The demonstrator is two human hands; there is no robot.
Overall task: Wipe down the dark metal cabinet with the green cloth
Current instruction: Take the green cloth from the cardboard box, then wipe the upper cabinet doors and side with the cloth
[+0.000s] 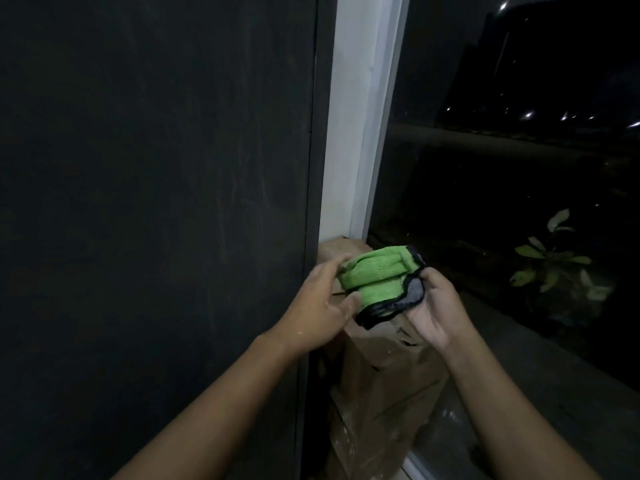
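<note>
Nearest, two bare forearms reaching up from the bottom edge, meeting at mid-height. Filling the left half, the cabinet (156, 202): tall, dark, matte, streaked with faint vertical marks, touched by neither hand. On the right, a dark window (519, 150) edged by a white frame (356, 116), small night lights beyond. Below the hands, a brown box (384, 375), speckled with pale spots, standing just beside the cabinet's edge. Further right, a leafy plant (554, 261), dim.

Left hand (322, 303) curled round the left end of the cloth (377, 275), thumb beneath. Right hand (433, 306) palm up, pinching the black-trimmed right edge. Cloth bunched and part-folded between both hands, green side up, grey underside showing, held in the air just beside the cabinet's right edge, above the box.

Probably mid-fold, wiping not yet begun. Could slip from a loose pinch during refolding and land on the spotted box, picking up grit to smear the panel. Could leave streaks unnoticed in such dim light. Could skip patches if kept too bunched for flat contact.
</note>
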